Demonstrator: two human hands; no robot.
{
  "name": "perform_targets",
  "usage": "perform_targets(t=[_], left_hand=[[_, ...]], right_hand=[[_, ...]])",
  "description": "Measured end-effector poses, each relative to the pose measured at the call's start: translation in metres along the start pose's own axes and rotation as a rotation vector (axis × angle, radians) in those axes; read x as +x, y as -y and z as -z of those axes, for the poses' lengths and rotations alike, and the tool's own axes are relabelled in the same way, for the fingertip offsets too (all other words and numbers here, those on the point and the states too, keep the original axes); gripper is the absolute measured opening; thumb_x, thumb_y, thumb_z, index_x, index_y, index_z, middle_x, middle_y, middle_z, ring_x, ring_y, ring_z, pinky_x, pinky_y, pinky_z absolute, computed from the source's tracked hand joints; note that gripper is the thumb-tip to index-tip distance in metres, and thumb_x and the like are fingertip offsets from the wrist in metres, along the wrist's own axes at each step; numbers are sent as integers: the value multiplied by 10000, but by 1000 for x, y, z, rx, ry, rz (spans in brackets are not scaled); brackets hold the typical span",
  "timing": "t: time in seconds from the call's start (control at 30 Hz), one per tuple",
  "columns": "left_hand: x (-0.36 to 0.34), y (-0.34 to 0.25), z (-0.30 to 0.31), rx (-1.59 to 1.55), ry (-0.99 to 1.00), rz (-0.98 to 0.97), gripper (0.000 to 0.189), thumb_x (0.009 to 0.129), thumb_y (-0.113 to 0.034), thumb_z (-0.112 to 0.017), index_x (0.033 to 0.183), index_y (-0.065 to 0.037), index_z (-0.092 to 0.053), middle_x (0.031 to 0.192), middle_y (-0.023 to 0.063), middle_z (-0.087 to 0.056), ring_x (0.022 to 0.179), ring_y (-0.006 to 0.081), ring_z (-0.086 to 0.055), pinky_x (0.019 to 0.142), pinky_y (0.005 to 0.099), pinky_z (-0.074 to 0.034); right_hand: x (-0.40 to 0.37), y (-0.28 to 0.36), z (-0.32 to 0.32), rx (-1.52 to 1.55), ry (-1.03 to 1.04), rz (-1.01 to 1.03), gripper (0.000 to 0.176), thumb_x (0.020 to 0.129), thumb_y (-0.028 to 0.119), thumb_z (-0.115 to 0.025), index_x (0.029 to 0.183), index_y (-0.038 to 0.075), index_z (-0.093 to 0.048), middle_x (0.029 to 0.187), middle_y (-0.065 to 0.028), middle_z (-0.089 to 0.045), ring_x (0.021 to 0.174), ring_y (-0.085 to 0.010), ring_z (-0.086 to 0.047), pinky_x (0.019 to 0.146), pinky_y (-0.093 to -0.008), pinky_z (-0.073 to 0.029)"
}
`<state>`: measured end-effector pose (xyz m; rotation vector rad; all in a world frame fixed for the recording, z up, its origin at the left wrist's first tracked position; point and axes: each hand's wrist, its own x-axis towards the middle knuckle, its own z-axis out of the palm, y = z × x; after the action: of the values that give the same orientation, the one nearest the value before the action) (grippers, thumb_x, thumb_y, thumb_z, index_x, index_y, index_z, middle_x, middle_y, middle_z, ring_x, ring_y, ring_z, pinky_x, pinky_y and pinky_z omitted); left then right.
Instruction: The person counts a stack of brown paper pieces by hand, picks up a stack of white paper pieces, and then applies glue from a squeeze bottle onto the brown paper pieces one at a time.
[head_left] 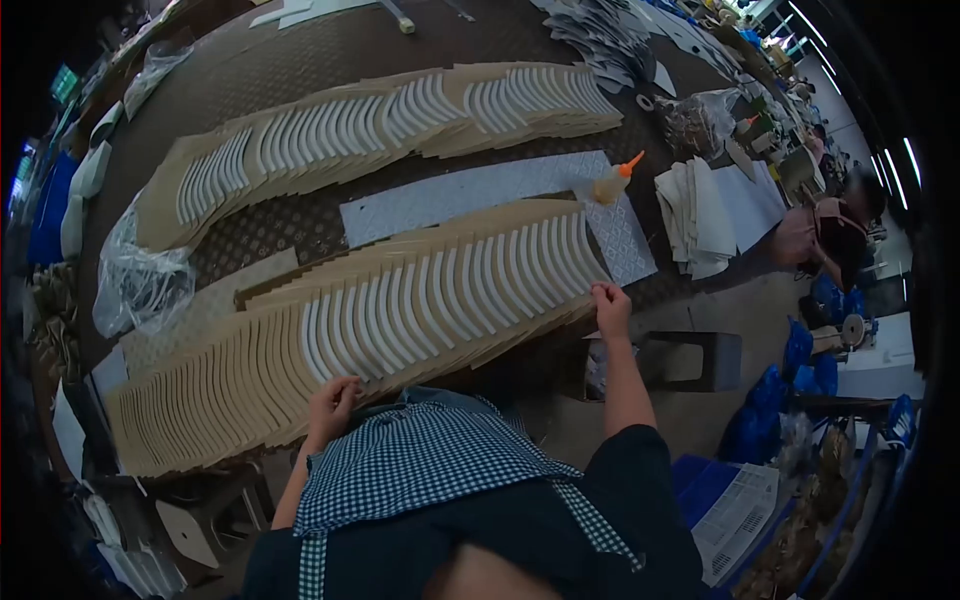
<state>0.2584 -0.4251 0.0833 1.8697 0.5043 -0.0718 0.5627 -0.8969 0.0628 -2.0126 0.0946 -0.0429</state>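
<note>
A long fanned row of overlapping brown pieces (200,395) crosses the table in front of me. White curved strips (440,290) lie side by side on its middle and right part. My left hand (335,400) is at the row's near edge, by the lower end of the leftmost white strips, fingers closed; what they hold, if anything, is too small to make out. At the row's right end, my right hand (610,303) has its fingertips pinched at the near corner, beside the last strip. Whatever is between them is hidden.
A second fanned row (400,120) with white strips lies farther back. An orange-tipped glue bottle (612,185) stands on a patterned white sheet (470,190). Plastic bags (145,280) lie left, folded cloth (695,220) right. Stools (205,515) are below the near edge; another person (830,235) is at right.
</note>
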Motion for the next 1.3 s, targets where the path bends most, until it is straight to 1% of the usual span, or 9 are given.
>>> perform_targets(t=[0.17,0.27,0.3,0.43,0.5,0.6,0.9,1.1,1.3], left_hand=[[7,-44,-34,-82,-57,72,178,968,-104,-547,1067,-3,-655,916,90,-700,808,143,-669,707,273,-532],[4,-32,-48,-43,-100,79,178,967,-105,-548,1069,-4,-655,911,87,-701,810,146,-670,713,278,-536],[1,-35,-51,-7,-108,93,178,965,-99,-548,1074,-8,-655,907,86,-701,817,150,-669,716,281,-532],[-9,-45,-65,-1,-218,153,174,940,-87,-571,1066,-11,-665,896,99,-697,861,148,-665,749,286,-519],[-15,-37,-70,-9,-264,150,181,936,-97,-575,1069,-12,-665,908,109,-696,863,162,-665,764,294,-518],[-21,-59,-71,18,-322,178,201,937,-117,-574,1093,-23,-659,946,113,-698,856,202,-671,759,318,-524],[-38,-79,-73,-62,-364,257,230,950,-167,-554,1114,-48,-662,1001,105,-690,912,233,-657,794,355,-521],[-16,-91,-50,-21,-322,-14,360,913,-238,-610,1232,-70,-598,1179,121,-603,977,244,-606,846,346,-489],[1,-129,-32,-4,-105,-380,833,803,-298,-728,1490,-111,-294,1380,180,-424,1175,317,-516,994,376,-419]], right_hand=[[106,3,11,121,-88,-51,450,835,159,-694,1234,9,-553,1008,-97,-648,781,-142,-626,634,-273,-498],[165,-5,13,-114,-138,33,647,795,196,-750,1339,5,-458,1189,-157,-593,1002,-231,-614,793,-332,-509],[180,4,15,-63,-125,8,748,761,234,-787,1370,-8,-426,1226,-196,-581,1145,-295,-561,934,-382,-465],[272,-23,17,-253,-197,133,873,741,251,-810,1429,-14,-343,1312,-190,-523,1135,-270,-567,944,-372,-469],[329,-69,8,-120,-243,271,969,688,301,-837,1424,-58,-320,1358,-261,-475,1243,-362,-493,1041,-415,-399],[313,-9,-9,-399,-227,335,956,696,289,-821,1429,-42,-304,1362,-238,-474,1251,-360,-480,1060,-419,-374],[257,68,-79,-52,21,357,680,715,197,-776,1271,-21,-451,1217,-166,-544,1120,-270,-535,970,-366,-428],[113,158,-119,209,445,374,501,727,136,-745,1166,-6,-550,1120,-118,-591,1032,-211,-571,910,-331,-463],[-82,222,-166,277,1066,335,383,748,82,-669,1114,-10,-600,1026,-87,-633,942,-173,-607,852,-309,-495]])
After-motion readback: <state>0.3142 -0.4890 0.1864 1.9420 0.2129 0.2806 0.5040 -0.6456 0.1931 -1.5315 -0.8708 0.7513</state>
